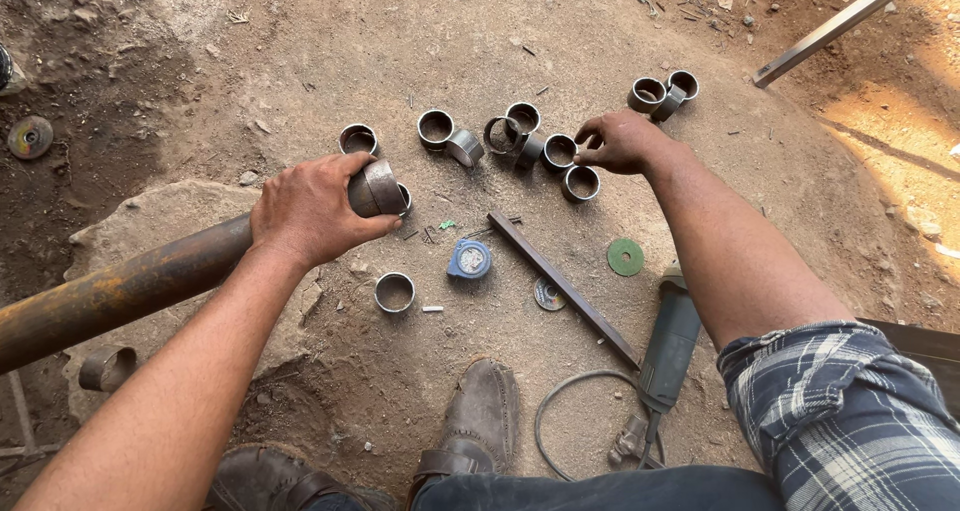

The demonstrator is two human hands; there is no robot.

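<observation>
Hands: left (310,211) grips pipe (130,286); right (622,143) touches ring (559,152).

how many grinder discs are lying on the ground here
3: a green disc beside the angle grinder, a worn disc against the flat bar, and one disc far left. Others may be hidden.

Round label, blue tape measure (469,259)
</observation>
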